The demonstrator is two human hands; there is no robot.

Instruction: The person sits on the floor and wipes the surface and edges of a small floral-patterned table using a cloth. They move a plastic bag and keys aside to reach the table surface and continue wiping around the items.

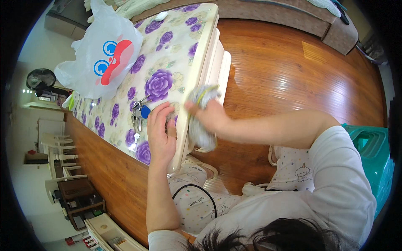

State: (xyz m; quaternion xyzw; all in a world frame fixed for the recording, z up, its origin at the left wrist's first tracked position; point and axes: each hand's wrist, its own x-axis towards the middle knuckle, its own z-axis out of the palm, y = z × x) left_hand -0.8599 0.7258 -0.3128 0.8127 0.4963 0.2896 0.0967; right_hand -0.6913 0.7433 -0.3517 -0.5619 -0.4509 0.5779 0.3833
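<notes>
My right hand [213,117] grips a bunched grey cloth [202,138] with a yellow stripe. Motion blurs the cloth as it lies against the side edge of the table [181,138]. My left hand [161,135] rests on the tabletop, fingers a little apart, a ring-like band on one of them. Just beyond its fingers lies a bunch of keys [137,119] with a blue tag [145,111]. The table cover [176,40] is printed with purple roses. A small white earbud-like piece [137,136] is on the cover near my left wrist.
A white plastic bag [84,62] with a cartoon face stands on the table, and a small white case [161,16] lies farther back. A teal plastic stool [373,157] is at my right. Beyond the wooden floor [267,62] is an upholstered sofa or bed base [276,18].
</notes>
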